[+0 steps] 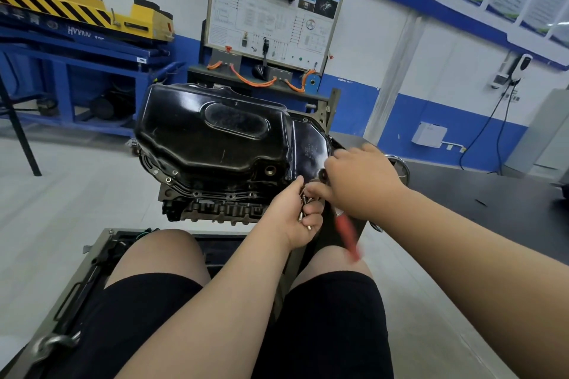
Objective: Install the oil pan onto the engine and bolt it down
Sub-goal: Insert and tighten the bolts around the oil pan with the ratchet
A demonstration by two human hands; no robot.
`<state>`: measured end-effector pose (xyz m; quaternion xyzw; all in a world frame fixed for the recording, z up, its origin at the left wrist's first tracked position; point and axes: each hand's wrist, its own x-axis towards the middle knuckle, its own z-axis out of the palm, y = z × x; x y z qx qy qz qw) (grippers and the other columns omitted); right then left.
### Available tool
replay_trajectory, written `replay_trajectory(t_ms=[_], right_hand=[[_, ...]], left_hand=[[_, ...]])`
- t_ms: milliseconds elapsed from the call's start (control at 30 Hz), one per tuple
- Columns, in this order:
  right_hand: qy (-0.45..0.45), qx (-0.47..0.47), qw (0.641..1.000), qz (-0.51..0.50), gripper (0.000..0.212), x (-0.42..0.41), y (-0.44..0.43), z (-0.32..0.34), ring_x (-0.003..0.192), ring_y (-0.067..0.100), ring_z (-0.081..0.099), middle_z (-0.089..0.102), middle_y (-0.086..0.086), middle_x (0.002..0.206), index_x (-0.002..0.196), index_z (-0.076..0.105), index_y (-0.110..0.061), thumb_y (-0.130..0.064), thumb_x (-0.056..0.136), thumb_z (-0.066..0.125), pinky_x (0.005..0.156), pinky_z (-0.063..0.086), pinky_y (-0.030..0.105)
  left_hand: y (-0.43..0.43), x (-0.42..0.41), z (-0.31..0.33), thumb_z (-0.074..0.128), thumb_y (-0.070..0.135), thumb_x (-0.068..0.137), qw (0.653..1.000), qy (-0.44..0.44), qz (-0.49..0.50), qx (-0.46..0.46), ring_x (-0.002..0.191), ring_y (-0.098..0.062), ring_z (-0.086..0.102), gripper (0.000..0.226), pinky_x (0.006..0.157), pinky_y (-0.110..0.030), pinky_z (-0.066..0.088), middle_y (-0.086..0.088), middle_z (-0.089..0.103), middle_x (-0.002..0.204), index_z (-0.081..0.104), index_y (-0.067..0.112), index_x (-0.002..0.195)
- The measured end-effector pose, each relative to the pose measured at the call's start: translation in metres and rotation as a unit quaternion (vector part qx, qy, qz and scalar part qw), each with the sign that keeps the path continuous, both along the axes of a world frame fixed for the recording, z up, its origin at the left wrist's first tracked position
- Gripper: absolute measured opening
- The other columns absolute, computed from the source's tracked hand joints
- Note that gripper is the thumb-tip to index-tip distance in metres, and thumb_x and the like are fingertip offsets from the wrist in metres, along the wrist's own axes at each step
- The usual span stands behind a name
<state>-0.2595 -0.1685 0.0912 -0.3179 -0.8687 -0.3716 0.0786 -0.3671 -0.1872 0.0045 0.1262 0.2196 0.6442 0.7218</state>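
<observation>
The black oil pan (215,132) sits on top of the upturned engine (212,206), its flange showing several open bolt holes along the near edge. My left hand (295,218) is curled round a bunch of brass-coloured bolts (304,209) just below the pan's near right corner. My right hand (360,178) reaches over to that bunch, its thumb and forefinger pinching at one bolt. A red-handled tool (348,234), blurred, hangs down under my right hand; how it is held is hidden.
My knees are close under the engine stand (92,271). A dark workbench (492,200) lies to the right. Behind stand a wiring training board (271,15) with orange cables and a blue lift table (77,49) with yellow equipment.
</observation>
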Motion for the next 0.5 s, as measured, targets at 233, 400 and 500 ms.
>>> replay_trajectory(t_ms=[233, 400, 500], right_hand=[[-0.072, 0.034, 0.992, 0.097, 0.03, 0.008, 0.008, 0.003, 0.092, 0.021, 0.052, 0.056, 0.003, 0.101, 0.104, 0.057, -0.015, -0.04, 0.087, 0.053, 0.077, 0.041, 0.034], [-0.029, 0.015, 0.994, 0.102, 0.03, 0.007, 0.009, 0.007, 0.079, 0.018, 0.051, 0.054, -0.001, 0.086, 0.095, 0.059, -0.019, -0.047, 0.087, 0.052, 0.072, 0.04, 0.033], [0.022, -0.052, 0.998, -0.001, 0.057, 0.0, 0.006, -0.002, 0.055, 0.011, 0.043, 0.043, -0.007, 0.062, 0.064, 0.04, -0.019, -0.071, 0.086, 0.028, 0.057, 0.029, 0.029]], left_hand=[[-0.001, 0.001, -0.001, 0.049, 0.033, 0.097, 1.0, -0.008, -0.015, -0.02, 0.031, -0.004, 0.029, 0.033, 0.027, -0.016, 0.016, 0.01, 0.043, 0.049, 0.054, 0.016, 0.069], [0.001, 0.0, 0.004, 0.046, 0.039, 0.097, 1.0, -0.008, -0.003, -0.019, 0.032, -0.004, 0.029, 0.037, 0.028, -0.015, 0.015, 0.01, 0.044, 0.05, 0.054, 0.017, 0.07], [-0.001, -0.005, 0.007, 0.037, 0.028, 0.1, 1.0, -0.016, -0.012, 0.0, 0.031, -0.004, 0.027, 0.033, 0.028, -0.014, 0.013, 0.009, 0.04, 0.048, 0.049, 0.015, 0.072]])
